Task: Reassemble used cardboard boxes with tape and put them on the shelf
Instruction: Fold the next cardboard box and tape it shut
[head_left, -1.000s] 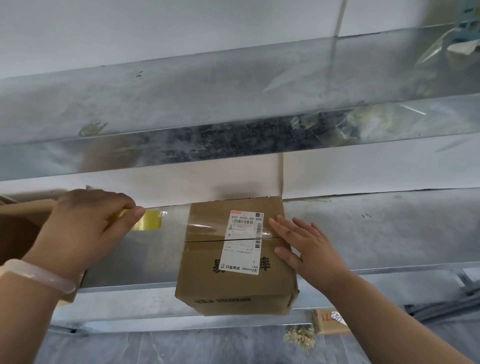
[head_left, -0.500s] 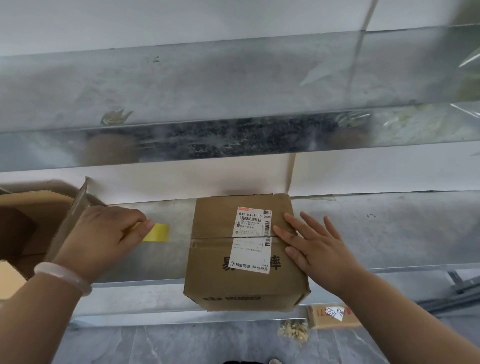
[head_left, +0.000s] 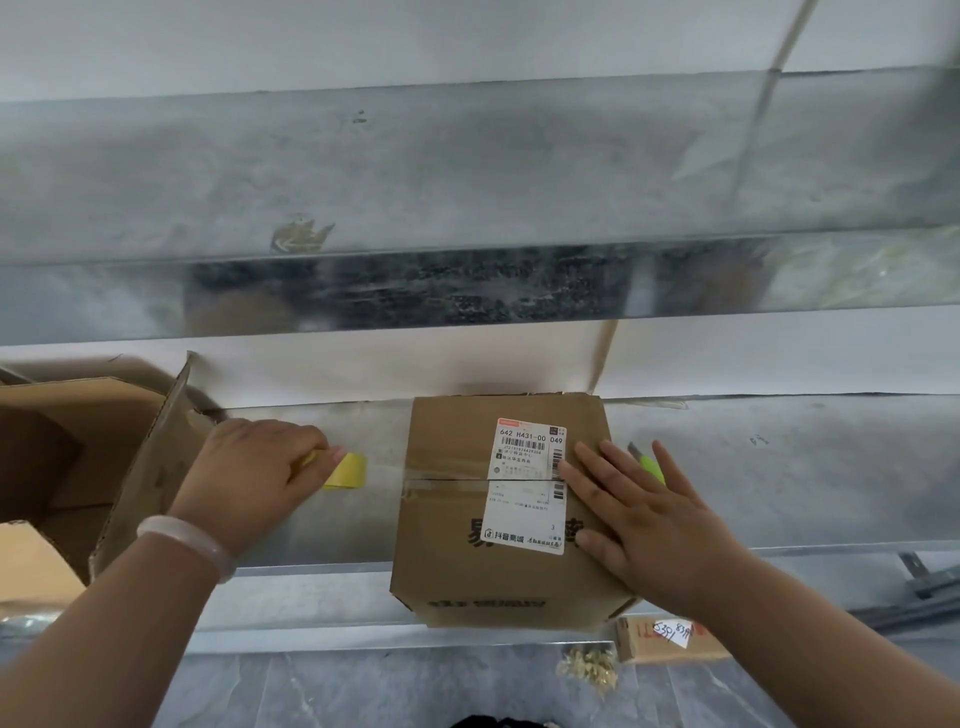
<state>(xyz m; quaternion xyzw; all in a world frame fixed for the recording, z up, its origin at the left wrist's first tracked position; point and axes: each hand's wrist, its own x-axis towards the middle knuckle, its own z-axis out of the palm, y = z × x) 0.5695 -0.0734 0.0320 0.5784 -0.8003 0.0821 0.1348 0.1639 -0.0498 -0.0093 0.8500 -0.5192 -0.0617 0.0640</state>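
The metal shelf carries an open carton, cut off at the left edge; the cardboard box stands mid-shelf, its front overhanging the lip; the right hand lies flat and open on top; the left hand grips a half-hidden yellow tape roll; the label reads "642 H431-00 049"; a green thing, perhaps a cutter, peeks behind the right fingers.

Soft even daylight, faint shadows; dull glare on metal; wide-angle edge curvature.
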